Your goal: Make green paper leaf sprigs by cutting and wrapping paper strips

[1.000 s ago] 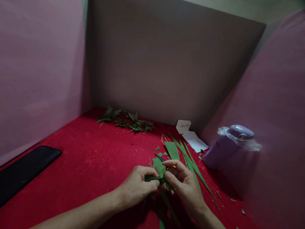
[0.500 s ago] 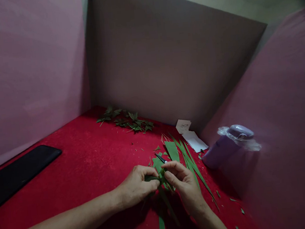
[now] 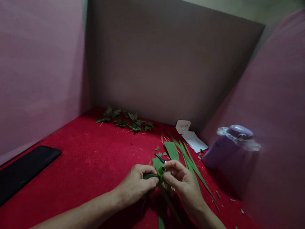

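Two bare hands close together low in the head view, over a red cloth (image 3: pixel 91 152). Left hand (image 3: pixel 136 183) in a thumb-and-finger pinch on a dark green strip (image 3: pixel 148 176). Right hand (image 3: pixel 183 180) with thumb and forefinger pinching a pale green curl (image 3: pixel 161 171), remaining fingers bent; contact detail partly hidden. Workpiece right between both sets of fingertips; trailing strips (image 3: pixel 161 228) below, hanging or lying, cannot tell. Main risk, as a guess: sudden unrolling of the curl after any slack in either pinch, because of springy leaf-like material. Also possible: splitting along the length from too sharp a fold, or a pull on the curl from a snagged trailing end. Dark pointed tool (image 3: pixel 160 158) just past the right fingertips, so possible nick or nudge during a careless reach. Materials: broad strip (image 3: pixel 171 149) flat, smooth, straight-edged; long blades (image 3: pixel 200 173) narrow, tapering, crossed; leaf pile (image 3: pixel 133 122) at the back jagged and dark; small scraps (image 3: pixel 242 211) irregular, scattered. White papers (image 3: pixel 195 141) thin, flat. Purple container (image 3: pixel 219 152) smooth, rounded, with crinkled, shiny clear plastic (image 3: pixel 252 145) around the top. Black slab (image 3: pixel 20 175) at far left flat, round-cornered.
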Action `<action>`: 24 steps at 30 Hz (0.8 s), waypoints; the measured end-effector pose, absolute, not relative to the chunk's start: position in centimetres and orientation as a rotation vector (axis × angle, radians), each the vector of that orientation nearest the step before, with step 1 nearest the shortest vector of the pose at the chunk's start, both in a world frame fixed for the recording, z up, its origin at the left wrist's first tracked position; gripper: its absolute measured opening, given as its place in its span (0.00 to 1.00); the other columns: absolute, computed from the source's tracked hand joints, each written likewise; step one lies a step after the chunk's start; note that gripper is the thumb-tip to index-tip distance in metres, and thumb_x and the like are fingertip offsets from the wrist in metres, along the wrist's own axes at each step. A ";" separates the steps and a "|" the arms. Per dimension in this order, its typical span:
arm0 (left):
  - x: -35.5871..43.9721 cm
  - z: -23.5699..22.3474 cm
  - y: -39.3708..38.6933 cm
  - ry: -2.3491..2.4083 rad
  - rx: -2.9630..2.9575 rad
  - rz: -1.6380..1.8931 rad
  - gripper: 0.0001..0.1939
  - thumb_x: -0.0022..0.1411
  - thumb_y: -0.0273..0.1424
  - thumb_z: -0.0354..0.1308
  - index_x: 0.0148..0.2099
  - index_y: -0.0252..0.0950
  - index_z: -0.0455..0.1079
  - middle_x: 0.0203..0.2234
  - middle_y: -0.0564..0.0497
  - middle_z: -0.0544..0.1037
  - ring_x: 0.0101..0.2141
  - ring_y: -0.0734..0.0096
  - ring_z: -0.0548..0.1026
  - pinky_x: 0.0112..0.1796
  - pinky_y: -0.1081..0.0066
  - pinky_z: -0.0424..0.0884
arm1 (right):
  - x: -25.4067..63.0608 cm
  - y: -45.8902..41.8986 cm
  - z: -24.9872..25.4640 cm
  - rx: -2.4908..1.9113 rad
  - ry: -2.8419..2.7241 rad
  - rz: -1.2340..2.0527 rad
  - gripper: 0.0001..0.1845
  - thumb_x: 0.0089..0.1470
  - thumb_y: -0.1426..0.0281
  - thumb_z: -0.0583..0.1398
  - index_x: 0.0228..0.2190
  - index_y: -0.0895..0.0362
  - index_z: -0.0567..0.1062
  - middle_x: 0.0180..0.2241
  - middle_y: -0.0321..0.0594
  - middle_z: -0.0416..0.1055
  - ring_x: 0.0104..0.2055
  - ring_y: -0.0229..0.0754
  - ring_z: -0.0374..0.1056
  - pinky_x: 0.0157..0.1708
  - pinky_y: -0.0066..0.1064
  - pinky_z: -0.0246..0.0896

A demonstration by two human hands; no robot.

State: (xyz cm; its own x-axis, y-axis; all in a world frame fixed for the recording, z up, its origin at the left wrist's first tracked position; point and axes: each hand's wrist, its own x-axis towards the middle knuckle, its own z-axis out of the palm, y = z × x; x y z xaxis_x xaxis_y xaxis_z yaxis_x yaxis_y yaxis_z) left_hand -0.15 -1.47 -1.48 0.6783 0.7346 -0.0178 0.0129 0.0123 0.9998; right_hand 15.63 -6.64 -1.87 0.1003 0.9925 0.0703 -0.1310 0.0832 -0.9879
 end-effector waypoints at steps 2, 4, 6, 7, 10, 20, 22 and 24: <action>-0.1 -1.4 -1.5 0.661 1.482 0.637 0.09 0.50 0.31 0.55 0.29 0.30 0.72 0.15 0.58 0.63 0.18 0.79 0.57 0.21 0.76 0.51 | 15.7 -6.7 -1.9 -1.096 -1.094 1.144 0.14 0.44 0.65 0.67 0.31 0.57 0.70 0.19 0.28 0.63 0.20 0.29 0.57 0.19 0.20 0.53; -0.1 -1.6 -1.5 0.669 1.493 0.643 0.08 0.51 0.31 0.55 0.29 0.30 0.71 0.16 0.58 0.63 0.19 0.79 0.57 0.21 0.76 0.52 | 15.7 -6.6 -1.9 -1.094 -1.100 1.168 0.14 0.44 0.65 0.67 0.31 0.57 0.70 0.20 0.29 0.64 0.21 0.29 0.58 0.20 0.20 0.54; -0.1 -1.8 -1.5 0.678 1.508 0.661 0.07 0.51 0.30 0.55 0.30 0.31 0.70 0.16 0.58 0.63 0.19 0.79 0.58 0.22 0.76 0.53 | 15.8 -6.6 -2.0 -1.092 -1.087 1.204 0.14 0.43 0.65 0.67 0.30 0.58 0.70 0.21 0.29 0.64 0.21 0.29 0.59 0.21 0.20 0.54; -0.1 -2.0 -1.5 0.682 1.519 0.681 0.06 0.51 0.28 0.55 0.30 0.31 0.70 0.18 0.57 0.65 0.20 0.79 0.59 0.22 0.76 0.55 | 15.8 -6.6 -2.0 -1.093 -1.078 1.220 0.14 0.43 0.65 0.67 0.29 0.58 0.70 0.21 0.30 0.65 0.21 0.29 0.59 0.21 0.20 0.55; -0.1 -2.3 -1.6 0.687 1.523 0.753 0.10 0.49 0.25 0.56 0.37 0.32 0.69 0.22 0.56 0.68 0.22 0.78 0.62 0.24 0.76 0.58 | 15.7 -6.6 -2.0 -1.096 -1.057 1.244 0.15 0.42 0.65 0.68 0.28 0.58 0.69 0.21 0.29 0.65 0.21 0.28 0.59 0.21 0.19 0.55; -0.2 -1.5 -2.0 0.656 1.466 0.800 0.12 0.51 0.25 0.55 0.40 0.34 0.70 0.23 0.55 0.70 0.22 0.77 0.65 0.25 0.76 0.61 | 15.9 -6.4 -2.6 -1.090 -1.068 1.328 0.17 0.41 0.64 0.68 0.31 0.58 0.69 0.18 0.28 0.64 0.17 0.29 0.57 0.17 0.21 0.55; -0.1 -1.6 -1.8 0.651 1.406 0.814 0.09 0.51 0.25 0.55 0.38 0.33 0.68 0.23 0.56 0.70 0.21 0.78 0.65 0.24 0.76 0.61 | 16.0 -6.3 -2.4 -1.107 -1.068 1.317 0.18 0.40 0.65 0.68 0.32 0.59 0.70 0.19 0.29 0.64 0.18 0.29 0.58 0.18 0.22 0.56; -0.1 -1.7 -1.5 0.672 1.392 0.822 0.07 0.50 0.25 0.56 0.35 0.33 0.68 0.23 0.56 0.69 0.22 0.79 0.65 0.25 0.76 0.61 | 16.1 -6.2 -2.3 -1.132 -1.076 1.304 0.18 0.39 0.65 0.69 0.31 0.60 0.71 0.19 0.30 0.65 0.18 0.29 0.58 0.18 0.22 0.56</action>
State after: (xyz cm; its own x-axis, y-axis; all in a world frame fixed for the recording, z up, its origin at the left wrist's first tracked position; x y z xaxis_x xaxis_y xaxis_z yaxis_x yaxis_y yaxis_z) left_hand -0.08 -1.54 -1.72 0.5667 0.8216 0.0623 -0.1024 -0.0048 0.9947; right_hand 16.09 -6.20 -2.31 0.0010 0.9991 -0.0434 -0.1472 -0.0428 -0.9882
